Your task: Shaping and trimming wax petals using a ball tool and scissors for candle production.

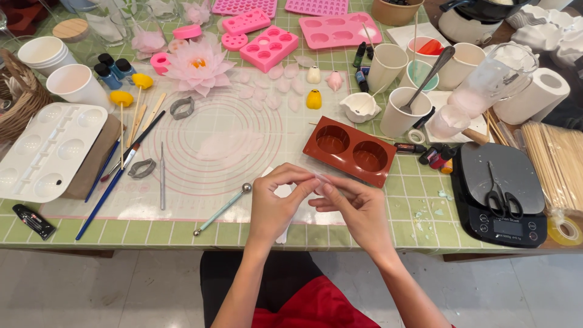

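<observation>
- Fingers of left hand (276, 203) and right hand (358, 209) meet at the tips, pinching one small pale translucent petal (320, 178) between them, raised off the mat (218, 143) so both sides can be worked
- Brown two-cup mould (352, 150) lies just beyond the fingertips
- Ball-tipped tool (222, 209) rests left of the left fingers, within reach
- Loose petals (267, 82) and pink flower (197, 65) sit well beyond the fingers, apart from handling
</observation>
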